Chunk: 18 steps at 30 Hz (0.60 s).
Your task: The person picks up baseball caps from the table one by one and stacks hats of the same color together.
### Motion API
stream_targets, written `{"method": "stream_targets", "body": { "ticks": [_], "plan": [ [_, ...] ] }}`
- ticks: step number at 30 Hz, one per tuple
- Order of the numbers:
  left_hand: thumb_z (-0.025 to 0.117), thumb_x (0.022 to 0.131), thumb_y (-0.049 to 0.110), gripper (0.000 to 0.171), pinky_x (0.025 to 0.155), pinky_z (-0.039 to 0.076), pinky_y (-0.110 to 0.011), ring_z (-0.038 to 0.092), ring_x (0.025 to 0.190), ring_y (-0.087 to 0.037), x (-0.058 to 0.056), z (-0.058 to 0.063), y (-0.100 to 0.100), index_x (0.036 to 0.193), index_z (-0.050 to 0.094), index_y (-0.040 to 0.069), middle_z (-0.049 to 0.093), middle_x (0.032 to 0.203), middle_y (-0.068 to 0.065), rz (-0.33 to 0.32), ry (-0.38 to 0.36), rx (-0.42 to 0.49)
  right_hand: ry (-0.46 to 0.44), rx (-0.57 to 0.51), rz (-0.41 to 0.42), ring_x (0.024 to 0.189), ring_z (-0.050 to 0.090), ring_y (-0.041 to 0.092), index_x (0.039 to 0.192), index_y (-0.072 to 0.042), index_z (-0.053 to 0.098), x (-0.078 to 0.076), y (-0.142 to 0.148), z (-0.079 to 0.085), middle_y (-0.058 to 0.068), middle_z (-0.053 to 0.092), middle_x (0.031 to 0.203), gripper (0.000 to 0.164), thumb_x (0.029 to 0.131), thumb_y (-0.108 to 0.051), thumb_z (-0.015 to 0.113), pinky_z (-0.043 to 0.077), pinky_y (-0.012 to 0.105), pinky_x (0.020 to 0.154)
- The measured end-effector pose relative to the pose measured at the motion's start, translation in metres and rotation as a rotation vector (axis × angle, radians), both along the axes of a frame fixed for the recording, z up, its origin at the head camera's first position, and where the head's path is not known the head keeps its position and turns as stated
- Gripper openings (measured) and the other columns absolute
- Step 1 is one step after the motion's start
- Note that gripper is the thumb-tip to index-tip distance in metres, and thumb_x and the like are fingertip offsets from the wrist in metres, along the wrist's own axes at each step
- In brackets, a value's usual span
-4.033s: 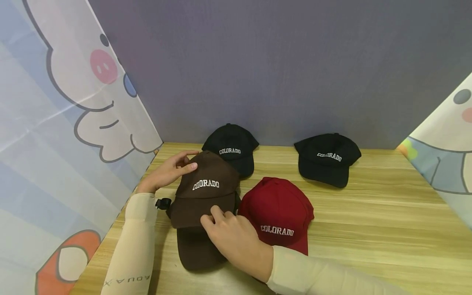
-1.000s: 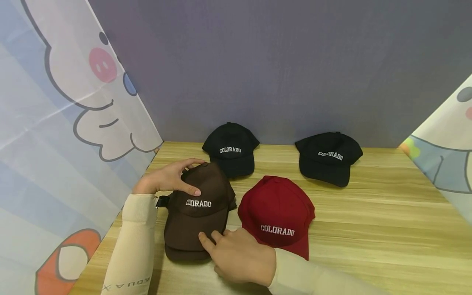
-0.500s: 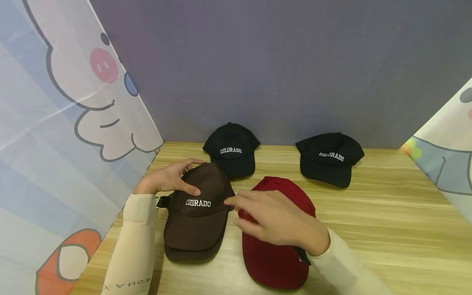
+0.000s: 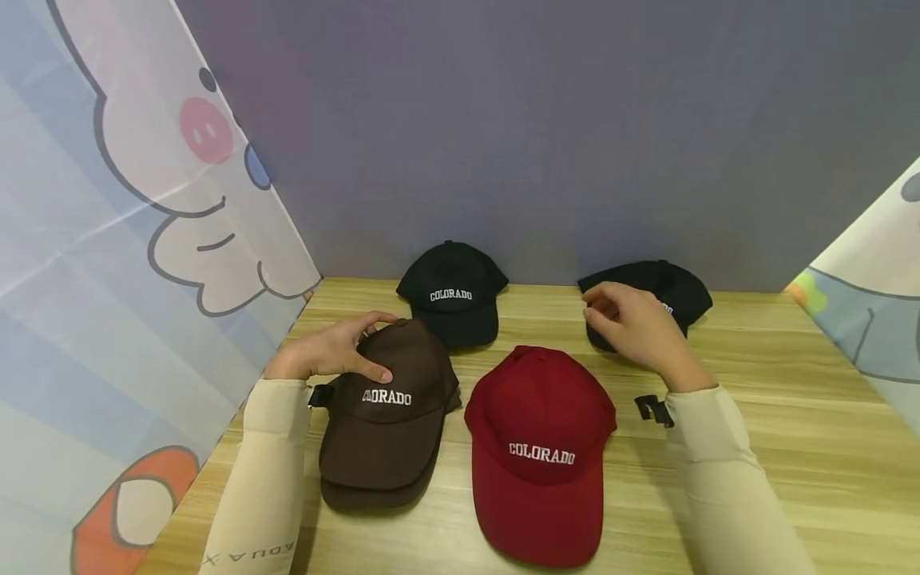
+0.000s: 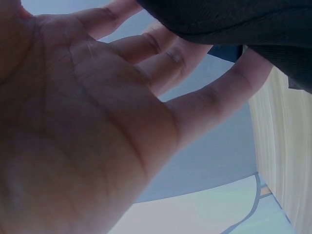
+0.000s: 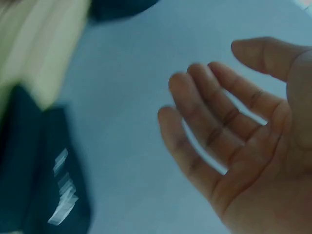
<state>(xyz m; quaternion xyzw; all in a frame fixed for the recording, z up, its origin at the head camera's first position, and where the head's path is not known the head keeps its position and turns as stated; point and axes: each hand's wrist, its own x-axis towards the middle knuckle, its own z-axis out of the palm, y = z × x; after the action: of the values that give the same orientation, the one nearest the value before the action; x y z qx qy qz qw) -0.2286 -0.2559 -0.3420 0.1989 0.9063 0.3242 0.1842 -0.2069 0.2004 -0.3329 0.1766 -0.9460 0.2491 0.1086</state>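
In the head view a brown baseball cap (image 4: 404, 355), lettered COLORADO, lies over another brown cap, whose brim (image 4: 374, 497) sticks out below. My left hand (image 4: 327, 347) grips the upper cap's crown at its left side, thumb on the front and fingers behind. In the left wrist view the fingers of that hand (image 5: 112, 107) reach under dark fabric. My right hand (image 4: 636, 323) hovers before the right black cap (image 4: 686, 289) and hides part of its lettering. Seen in the right wrist view, this hand (image 6: 239, 131) has loosely bent fingers with nothing between them.
A red cap (image 4: 542, 407) lies face up right of the brown pair, brim toward me. Behind the brown caps sits another black cap (image 4: 453, 279). A grey panel (image 4: 532, 144) closes the back, and printed cloths (image 4: 172, 279) stand at both sides.
The upper brown cap has come down onto the other one, their brims nearly lined up. My right hand has left it, passed over the red cap and reached the right black cap.
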Motion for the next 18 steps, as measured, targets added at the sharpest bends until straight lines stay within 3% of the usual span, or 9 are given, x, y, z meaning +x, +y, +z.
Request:
{"method": "stream_targets", "body": {
  "ticks": [3,6,9,18],
  "plan": [
    [0.092,0.076,0.032,0.097,0.092,0.049,-0.041,0.055,0.109,-0.031,0.0,-0.001,0.0,0.156,0.038,0.016,0.05,0.126,-0.02,0.002,-0.022,0.011,-0.093,0.048,-0.094,0.105,0.065,0.039,0.124,-0.001,0.065,-0.015,0.026,-0.016,0.02,0.068,0.116,0.031,0.103,-0.024,0.06,0.05,0.058,0.089],
    [0.092,0.077,0.031,0.097,0.091,0.05,-0.039,0.058,0.105,-0.028,0.0,-0.002,0.0,0.156,0.037,0.016,0.052,0.123,-0.019,0.002,-0.037,0.017,-0.206,0.101,-0.144,0.121,0.049,0.054,0.13,0.007,0.059,-0.024,0.045,-0.031,0.031,0.057,0.128,0.041,0.102,-0.024,0.059,0.041,0.066,0.099],
    [0.092,0.077,0.031,0.097,0.09,0.051,-0.038,0.059,0.103,-0.026,0.0,-0.002,0.0,0.155,0.037,0.016,0.054,0.12,-0.018,0.003,-0.032,0.014,-0.287,0.118,-0.181,0.126,0.033,0.064,0.135,0.011,0.052,-0.028,0.057,-0.04,0.04,0.043,0.136,0.05,0.102,-0.026,0.058,0.033,0.071,0.104],
    [0.091,0.077,0.032,0.097,0.089,0.051,-0.038,0.059,0.1,-0.026,-0.001,0.0,0.001,0.156,0.037,0.017,0.055,0.116,-0.017,0.004,-0.033,0.002,-0.403,0.148,-0.192,0.123,0.03,0.069,0.136,0.014,0.047,-0.034,0.069,-0.056,0.048,0.03,0.139,0.06,0.099,-0.032,0.06,0.034,0.075,0.1]
  ]
}}
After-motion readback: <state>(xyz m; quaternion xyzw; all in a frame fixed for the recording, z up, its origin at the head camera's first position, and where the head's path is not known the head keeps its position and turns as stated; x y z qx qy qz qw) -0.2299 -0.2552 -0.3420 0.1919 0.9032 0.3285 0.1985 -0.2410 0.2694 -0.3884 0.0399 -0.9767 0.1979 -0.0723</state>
